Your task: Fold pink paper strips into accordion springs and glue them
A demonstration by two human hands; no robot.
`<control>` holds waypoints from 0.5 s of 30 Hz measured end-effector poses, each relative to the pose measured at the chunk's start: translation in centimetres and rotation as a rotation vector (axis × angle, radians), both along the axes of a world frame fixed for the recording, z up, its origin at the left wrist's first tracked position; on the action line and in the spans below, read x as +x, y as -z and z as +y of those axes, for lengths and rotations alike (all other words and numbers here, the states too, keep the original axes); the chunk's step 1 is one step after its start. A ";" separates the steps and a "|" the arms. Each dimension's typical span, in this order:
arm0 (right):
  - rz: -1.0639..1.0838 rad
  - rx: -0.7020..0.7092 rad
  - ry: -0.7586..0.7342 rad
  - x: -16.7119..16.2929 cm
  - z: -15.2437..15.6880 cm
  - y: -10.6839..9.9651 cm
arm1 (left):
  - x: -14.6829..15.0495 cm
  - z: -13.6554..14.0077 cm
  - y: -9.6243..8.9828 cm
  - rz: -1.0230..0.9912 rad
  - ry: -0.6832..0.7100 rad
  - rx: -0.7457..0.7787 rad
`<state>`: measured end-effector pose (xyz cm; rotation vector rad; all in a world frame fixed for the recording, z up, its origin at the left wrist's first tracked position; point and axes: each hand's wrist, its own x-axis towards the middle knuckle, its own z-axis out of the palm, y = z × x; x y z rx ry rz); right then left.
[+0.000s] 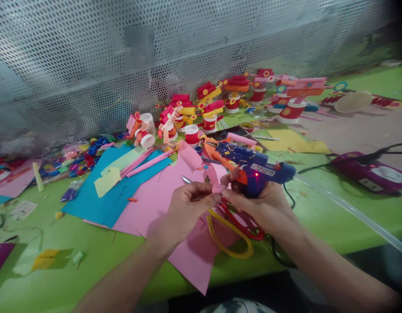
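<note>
A small pink paper piece [217, 188] is pinched in the fingertips of my left hand [191, 204]. My right hand [269, 204] is closed around the handle of a blue glue gun [264, 171] with an orange trigger and a glowing red light. The thumb of that hand also touches the pink piece. A long clear glue stick [344, 202] sticks out behind the gun. Under my hands lie scissors [235, 250] with a yellow and a red handle loop, on pink paper sheets [155, 204]. My fingers hide part of the scissors.
Blue paper [90, 204] and pink paper strips [148, 167] lie left of my hands. Several paper-cup models [209, 124] stand along the perforated metal screen [187, 52]. A purple power strip [367, 171] with cables sits on the right of the green table [99, 256].
</note>
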<state>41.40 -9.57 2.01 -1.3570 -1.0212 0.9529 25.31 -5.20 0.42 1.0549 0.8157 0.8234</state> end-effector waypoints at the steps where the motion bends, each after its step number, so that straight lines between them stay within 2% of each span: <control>1: 0.001 0.004 0.006 -0.1 0.0 0.0 | 0.0 0.0 0.1 0.005 0.005 0.002; 5: -0.019 0.024 -0.038 0.2 0.1 0.4 | -0.1 0.3 0.1 0.005 -0.001 0.072; 10: -0.208 -0.020 -0.130 1.9 0.0 -0.2 | -0.7 1.5 0.1 0.047 -0.095 0.208; 13: -0.311 -0.044 -0.051 3.2 -0.8 -1.2 | -0.9 1.9 0.6 0.097 -0.142 0.300; 15: -0.302 -0.036 0.015 4.1 -1.8 -1.8 | -0.8 2.0 1.0 0.129 -0.149 0.340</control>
